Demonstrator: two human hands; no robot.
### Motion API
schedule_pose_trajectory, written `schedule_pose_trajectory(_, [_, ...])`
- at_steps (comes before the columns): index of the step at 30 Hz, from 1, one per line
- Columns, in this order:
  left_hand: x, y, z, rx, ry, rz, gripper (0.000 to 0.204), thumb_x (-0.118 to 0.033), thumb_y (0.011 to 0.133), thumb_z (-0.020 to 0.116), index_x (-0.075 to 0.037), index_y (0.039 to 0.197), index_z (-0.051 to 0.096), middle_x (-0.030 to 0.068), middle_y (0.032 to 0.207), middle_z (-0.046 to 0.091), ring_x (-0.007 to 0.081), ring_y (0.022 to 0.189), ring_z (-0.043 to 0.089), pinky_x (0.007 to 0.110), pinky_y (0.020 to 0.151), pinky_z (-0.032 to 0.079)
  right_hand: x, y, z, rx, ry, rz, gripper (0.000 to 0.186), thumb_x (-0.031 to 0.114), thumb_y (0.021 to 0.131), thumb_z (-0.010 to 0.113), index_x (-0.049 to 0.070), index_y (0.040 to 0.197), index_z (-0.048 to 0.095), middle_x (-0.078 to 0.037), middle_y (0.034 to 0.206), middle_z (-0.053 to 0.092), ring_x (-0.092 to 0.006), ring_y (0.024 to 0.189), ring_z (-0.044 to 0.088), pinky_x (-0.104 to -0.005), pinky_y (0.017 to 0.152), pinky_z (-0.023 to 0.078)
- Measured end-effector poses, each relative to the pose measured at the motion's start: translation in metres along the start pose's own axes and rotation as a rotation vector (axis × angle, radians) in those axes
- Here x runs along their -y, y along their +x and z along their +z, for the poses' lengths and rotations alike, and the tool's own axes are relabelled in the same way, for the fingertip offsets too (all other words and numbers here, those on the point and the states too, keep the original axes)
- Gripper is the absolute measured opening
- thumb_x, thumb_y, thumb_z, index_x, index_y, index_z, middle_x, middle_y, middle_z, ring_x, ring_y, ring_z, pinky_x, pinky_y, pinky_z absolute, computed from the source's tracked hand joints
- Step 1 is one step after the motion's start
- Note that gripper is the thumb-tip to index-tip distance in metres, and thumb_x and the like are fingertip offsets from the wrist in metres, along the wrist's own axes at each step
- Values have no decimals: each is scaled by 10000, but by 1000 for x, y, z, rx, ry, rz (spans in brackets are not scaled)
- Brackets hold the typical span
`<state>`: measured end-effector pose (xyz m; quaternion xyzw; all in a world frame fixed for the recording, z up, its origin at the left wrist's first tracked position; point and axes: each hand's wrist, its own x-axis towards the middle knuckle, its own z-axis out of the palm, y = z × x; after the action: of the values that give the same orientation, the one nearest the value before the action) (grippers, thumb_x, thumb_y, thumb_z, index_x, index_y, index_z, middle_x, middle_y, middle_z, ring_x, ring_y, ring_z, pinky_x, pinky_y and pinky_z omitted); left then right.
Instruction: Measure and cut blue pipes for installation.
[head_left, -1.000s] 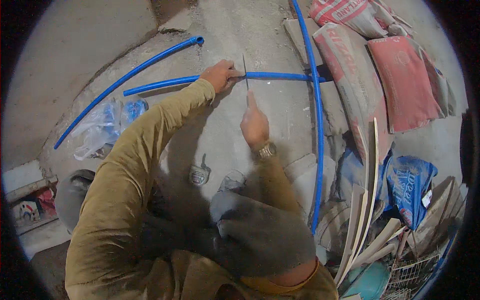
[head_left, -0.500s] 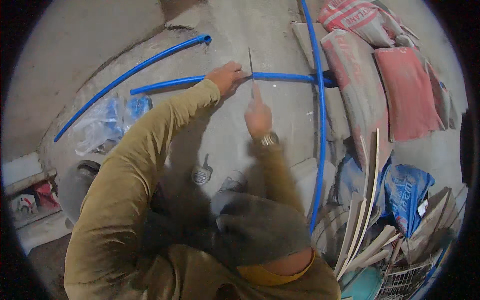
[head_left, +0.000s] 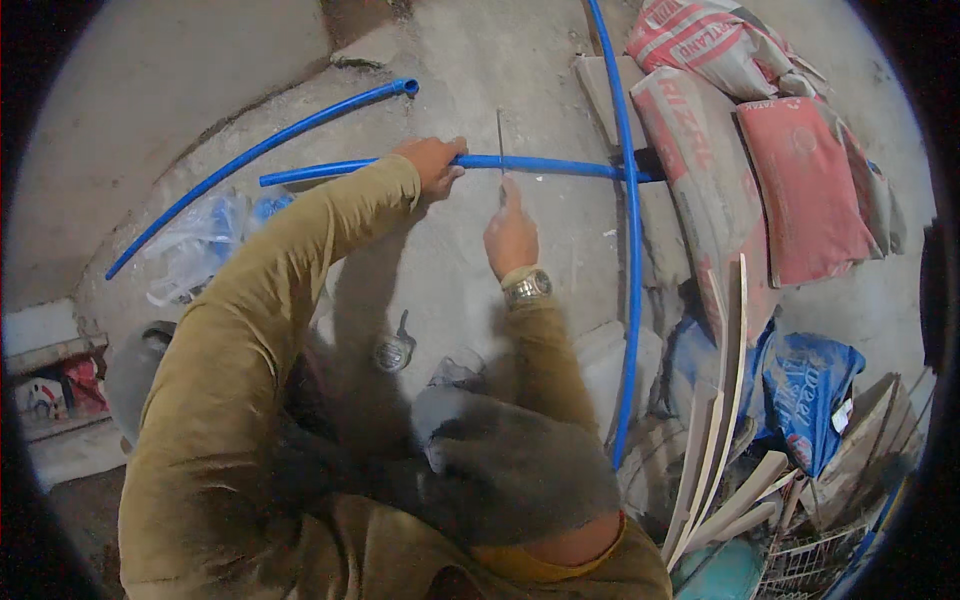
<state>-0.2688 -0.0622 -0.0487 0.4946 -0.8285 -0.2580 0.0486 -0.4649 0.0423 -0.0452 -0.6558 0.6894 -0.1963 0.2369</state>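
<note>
A blue pipe [head_left: 565, 167] lies crosswise on the concrete floor ahead of me. My left hand [head_left: 432, 164] is closed around it, left of a thin dark saw blade [head_left: 501, 135]. The blade stands across the pipe, pointing away from me. My right hand [head_left: 511, 238] grips its near end, the index finger stretched along it; the handle, if there is one, is hidden in the hand. Whether the blade has cut into the pipe I cannot make out.
A second blue pipe [head_left: 270, 145] with a wider end lies at left, near clear plastic bags [head_left: 205, 245]. One long blue pipe [head_left: 636, 280] crosses at right. Beyond it are cement bags [head_left: 805, 190], wood strips [head_left: 735, 370] and a blue sack [head_left: 812, 395]. A small round object [head_left: 393, 353] lies near me.
My left hand has slid left along the pipe, away from the blade. My right hand and the blade have come slightly nearer to me. The whole view has shifted a little.
</note>
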Motion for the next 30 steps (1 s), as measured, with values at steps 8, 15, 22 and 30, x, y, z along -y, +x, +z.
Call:
schedule_pose_trajectory(8, [-8, 13, -8, 90, 131, 30, 306, -361, 955, 495, -124, 1148, 491, 213, 784, 648, 449, 786, 638, 560, 674, 478, 1, 13, -4, 40, -116, -10, 709, 37, 843, 492, 119, 1506, 256, -272, 858, 636, -438, 808, 621, -522, 736, 481])
schedule_pose_trajectory(15, [-10, 8, -14, 144, 143, 8, 305, -373, 964, 476, -125, 1140, 486, 210, 798, 653, 447, 775, 641, 562, 675, 479, -17, -27, -5, 158, -25, 60, 713, 42, 838, 520, 169, 1500, 287, -234, 856, 627, -450, 772, 620, -532, 637, 482])
schedule_pose_trajectory(22, [6, 12, -11, 140, 163, 22, 295, -349, 963, 476, -104, 1128, 484, 214, 788, 652, 443, 770, 643, 562, 682, 483, -11, -24, 3, -13, -49, -122, 722, 28, 798, 549, 93, 1482, 328, -169, 704, 583, -341, 617, 571, -491, 562, 455])
schedule_pose_trajectory(30, [7, 9, -10, 176, 171, 48, 307, -355, 964, 478, -90, 1119, 486, 209, 761, 654, 436, 746, 649, 566, 675, 490, -20, -52, 14, 15, -109, -8, 345, 63, 796, 562, 17, 1138, 545, -145, 704, 578, -310, 617, 562, -443, 562, 445])
